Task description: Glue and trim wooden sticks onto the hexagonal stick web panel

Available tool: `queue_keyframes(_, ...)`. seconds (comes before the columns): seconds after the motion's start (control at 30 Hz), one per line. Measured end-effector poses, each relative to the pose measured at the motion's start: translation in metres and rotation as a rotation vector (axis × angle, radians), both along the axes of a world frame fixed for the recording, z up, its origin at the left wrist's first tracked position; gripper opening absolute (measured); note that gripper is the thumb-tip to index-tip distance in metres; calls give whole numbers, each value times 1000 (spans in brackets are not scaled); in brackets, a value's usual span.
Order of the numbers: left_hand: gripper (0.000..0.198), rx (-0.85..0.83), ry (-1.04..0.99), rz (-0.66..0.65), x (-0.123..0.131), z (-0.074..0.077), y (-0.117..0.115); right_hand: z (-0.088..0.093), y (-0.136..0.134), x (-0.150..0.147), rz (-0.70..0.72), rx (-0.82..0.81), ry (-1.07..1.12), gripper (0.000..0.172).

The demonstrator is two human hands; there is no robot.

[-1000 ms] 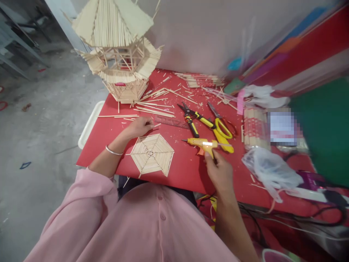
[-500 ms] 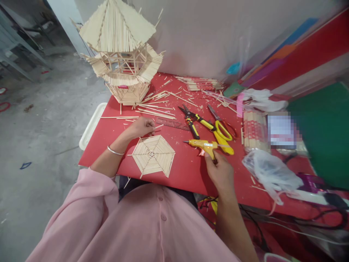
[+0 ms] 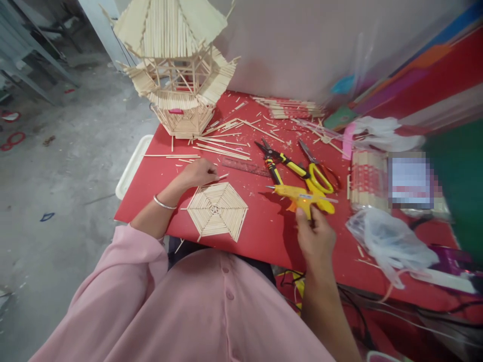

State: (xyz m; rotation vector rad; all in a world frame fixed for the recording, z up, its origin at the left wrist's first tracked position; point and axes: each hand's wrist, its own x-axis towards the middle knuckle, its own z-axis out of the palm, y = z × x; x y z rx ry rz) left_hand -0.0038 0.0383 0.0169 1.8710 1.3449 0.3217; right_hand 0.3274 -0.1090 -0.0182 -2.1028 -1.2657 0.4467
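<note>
My left hand (image 3: pixel 203 173) is closed in a pinch on a short wooden stick (image 3: pixel 223 177), just above the far edge of a flat, web-like stick panel (image 3: pixel 218 210). That panel lies on the red tabletop (image 3: pixel 260 231) near its front edge, and one side of it shows a gap. In my right hand (image 3: pixel 316 236) is a yellow glue gun (image 3: pixel 298 193), gripped by its handle. Its nozzle points left, and a clear glue stick juts from its back. Behind it lie yellow-handled scissors (image 3: pixel 319 178) and black-and-yellow pliers (image 3: pixel 274 168).
A tiered pagoda model of sticks (image 3: pixel 177 75) stands at the back left. Loose sticks (image 3: pixel 222 148), scraps and a clear ruler (image 3: pixel 245 167) lie behind the panel. Packed stick bundles (image 3: pixel 368 178) and a plastic bag (image 3: pixel 388 241) sit at the right; cables hang below the table edge.
The view has shifted, moving the scene slightly right. My right hand has lifted and turned the glue gun a little. My left hand still pinches the stick near the panel.
</note>
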Motion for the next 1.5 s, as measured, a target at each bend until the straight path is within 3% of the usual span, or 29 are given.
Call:
queue_keyframes(0.13,24,-1,43,17,3,1,-1,0,1,-5,-50,171,269,65)
queue_keyframes(0.27,22,-22,73,-2,5,1,-1,-4,3,-7,10,152,407,61)
queue_keyframes(0.77,16,-2,84,-87,3,1,0,3,6,-28,152,31,247,72)
queue_keyframes(1.13,16,-23,39,-70,4,4,-1,20,22,-52,206,10,312,70)
queue_keyframes(1.2,19,-58,-5,-32,3,5,-1,26,26,-63,265,21,235,69)
queue_keyframes(1.33,19,-166,-153,77,-4,2,6,34,38,-91,377,82,-184,72)
queue_keyframes(1.4,16,-204,-191,112,-9,1,9,32,45,-107,385,113,-367,72)
queue_keyframes(1.5,18,-266,-238,127,-18,4,13,26,54,-126,395,127,-519,58)
